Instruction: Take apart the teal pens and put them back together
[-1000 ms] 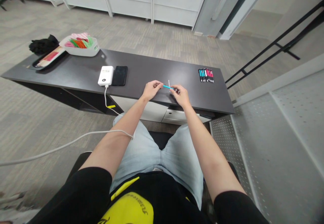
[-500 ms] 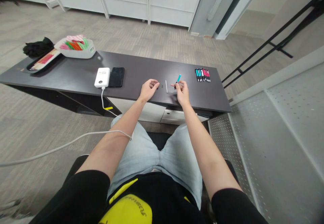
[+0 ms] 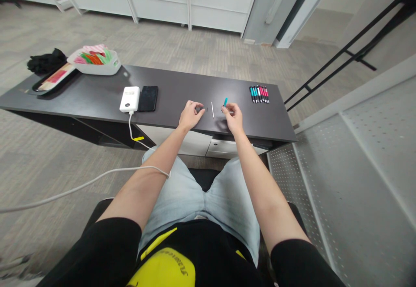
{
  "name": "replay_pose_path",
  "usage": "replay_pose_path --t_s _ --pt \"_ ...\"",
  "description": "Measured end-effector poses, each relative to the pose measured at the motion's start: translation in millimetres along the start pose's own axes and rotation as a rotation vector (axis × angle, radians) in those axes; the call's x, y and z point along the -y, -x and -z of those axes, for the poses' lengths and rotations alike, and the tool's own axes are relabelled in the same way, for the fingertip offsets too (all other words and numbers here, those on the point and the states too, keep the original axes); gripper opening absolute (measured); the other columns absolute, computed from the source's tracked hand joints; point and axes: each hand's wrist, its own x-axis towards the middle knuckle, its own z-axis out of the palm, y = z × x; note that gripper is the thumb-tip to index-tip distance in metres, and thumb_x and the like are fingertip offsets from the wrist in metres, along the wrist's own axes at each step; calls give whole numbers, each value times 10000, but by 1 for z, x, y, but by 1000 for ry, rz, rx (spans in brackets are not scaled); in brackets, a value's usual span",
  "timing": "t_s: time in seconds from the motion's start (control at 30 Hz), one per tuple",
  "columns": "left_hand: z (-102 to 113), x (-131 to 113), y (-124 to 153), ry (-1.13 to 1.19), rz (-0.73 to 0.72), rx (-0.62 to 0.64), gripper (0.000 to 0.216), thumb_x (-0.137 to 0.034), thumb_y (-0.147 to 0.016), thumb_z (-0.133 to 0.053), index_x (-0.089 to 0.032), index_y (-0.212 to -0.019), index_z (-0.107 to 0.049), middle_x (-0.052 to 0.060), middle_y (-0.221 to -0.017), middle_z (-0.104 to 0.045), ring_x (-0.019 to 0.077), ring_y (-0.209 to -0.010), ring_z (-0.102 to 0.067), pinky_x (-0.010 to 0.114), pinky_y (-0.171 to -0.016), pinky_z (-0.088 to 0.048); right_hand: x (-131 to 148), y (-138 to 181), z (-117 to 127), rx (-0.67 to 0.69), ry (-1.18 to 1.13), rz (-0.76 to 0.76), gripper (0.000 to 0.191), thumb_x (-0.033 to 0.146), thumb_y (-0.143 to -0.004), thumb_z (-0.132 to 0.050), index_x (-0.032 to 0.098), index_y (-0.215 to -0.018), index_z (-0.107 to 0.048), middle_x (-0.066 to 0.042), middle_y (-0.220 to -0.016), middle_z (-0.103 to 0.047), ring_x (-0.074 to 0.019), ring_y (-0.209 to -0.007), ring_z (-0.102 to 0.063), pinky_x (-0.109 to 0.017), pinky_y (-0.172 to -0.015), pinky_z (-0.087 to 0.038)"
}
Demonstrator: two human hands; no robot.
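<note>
My right hand (image 3: 234,117) pinches a teal pen barrel (image 3: 225,101), its coloured end pointing up and away from me. Left of it a thin white ink refill (image 3: 212,109) lies on the dark tabletop. My left hand (image 3: 190,116) rests at the table, its fingers curled toward the thumb; something small and dark seems to sit between them, too small to make out. Just off its fingertips lies a tiny dark piece (image 3: 207,109), perhaps a spring.
To the right, several teal, white and red pens (image 3: 259,94) lie in a row. On the left are a white power bank (image 3: 130,99) with its cable, a black phone (image 3: 148,98), a white basket (image 3: 112,67) of colourful packets, a black tray (image 3: 48,88) and black cloth (image 3: 47,62).
The teal barrel has turned more upright and come slightly left in my right hand, whose fingers have drawn in. My left hand has barely moved.
</note>
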Motion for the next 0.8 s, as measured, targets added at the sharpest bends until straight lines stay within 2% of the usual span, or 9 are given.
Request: replay_pose_path --t_s 0.2,0.33,0.43,0.57,0.67,0.73,0.8 --pt "1 -4 3 -129 -19 61 353 -364 -1122 -818 -296 -1462 -886 169 -1620 -651 330 -1053 -798 528 -1166 -641 -12 -4 -5 7 -101 97 235 467 -887 -907 363 -959 -709 -73 -1206 -886 -316 -1017 -807 -483 -882 -659" --pt "0 -5 4 -262 -62 94 395 -416 -1144 -803 -342 -1527 -871 166 -1662 -625 396 -1183 -810 579 -1279 -596 -19 -5 -8 14 -145 145 237 508 -861 -918 375 -942 -739 -66 -1190 -900 -329 -1013 -809 -500 -844 -638" --pt "-2 -3 3 -269 -75 93 404 -419 -1144 -799 -321 -1531 -862 183 -1660 -625 417 -1223 -807 596 -1299 -582 -22 -4 -8 23 -154 163 242 529 -861 -907 379 -949 -740 -70 -1226 -913 -338 -1040 -815 -505 -840 -631" --pt "-5 -2 4 -230 -70 53 346 -404 -1108 -836 -340 -1446 -875 174 -1634 -649 401 -1174 -813 600 -1267 -587 -23 -4 -8 42 -134 181 250 553 -868 -883 381 -967 -731 -76 -1222 -917 -340 -1044 -811 -499 -819 -627" --pt "-3 -3 6 -196 -69 8 241 -394 -1134 -780 -335 -1352 -865 161 -1588 -694 339 -1051 -808 549 -1154 -628 -23 -5 -9 23 -133 176 282 564 -873 -879 376 -977 -697 -82 -1155 -902 -328 -986 -809 -486 -789 -625" --pt "-2 -6 7 -187 -65 -15 191 -387 -1178 -691 -329 -1275 -844 148 -1495 -753 317 -1026 -802 512 -1071 -640 -22 -7 -9 -8 -136 148 300 564 -882 -881 375 -993 -677 -79 -1108 -896 -320 -949 -803 -483 -792 -635" --pt "-3 -12 7 -202 -59 -16 189 -396 -1202 -642 -332 -1189 -819 132 -1333 -816 334 -1086 -806 503 -1051 -630 -21 -9 -9 -34 -137 117 311 564 -889 -883 374 -1022 -676 -82 -1087 -900 -322 -950 -805 -487 -814 -652"
